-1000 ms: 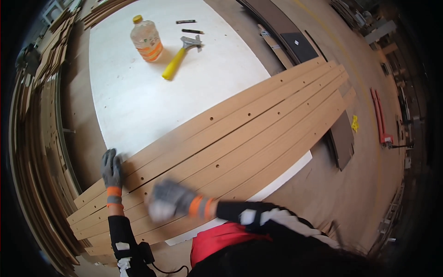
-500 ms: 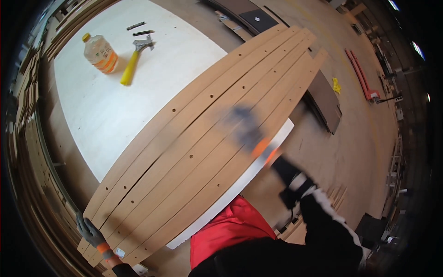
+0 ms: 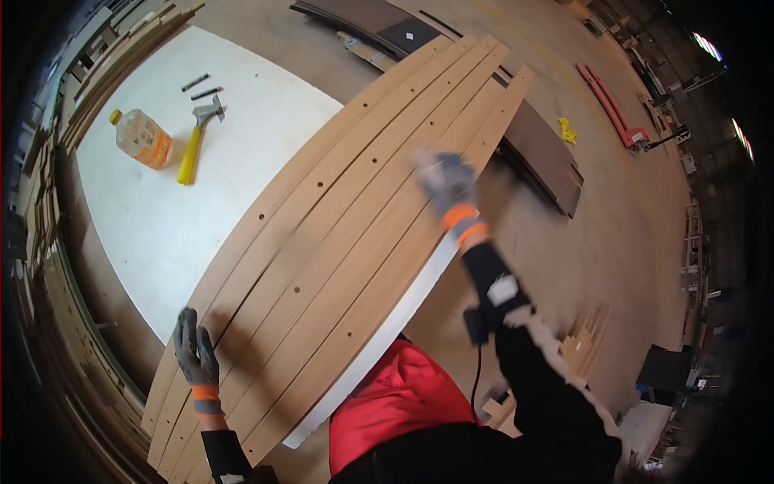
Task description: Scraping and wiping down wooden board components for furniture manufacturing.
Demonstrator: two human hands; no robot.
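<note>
A long, boat-shaped panel of brown wooden planks (image 3: 330, 234), dotted with small dark holes, lies diagonally across a white board. My left hand (image 3: 196, 351), in a grey glove with an orange cuff, is at the panel's curved left edge, fingers stretched out and nothing seen in them. Over the panel's far right part is my right hand (image 3: 449, 184), gloved alike. Motion smears its fingers, so I cannot make out their shape or anything in them. A yellow-handled hammer (image 3: 190, 153) lies on the white board (image 3: 218, 218), beyond the panel.
Near the hammer, a clear bottle with a yellow cap (image 3: 143, 139) and two dark marker-like sticks (image 3: 206, 93) lie on the white board. Stacked wood strips (image 3: 81, 339) run along the left. Dark panels (image 3: 544, 153) and a red pallet jack (image 3: 613, 109) are on the right.
My left hand has moved up and right along the panel's edge. My right hand has shifted up and slightly right over the planks. The whole view has shifted somewhat.
</note>
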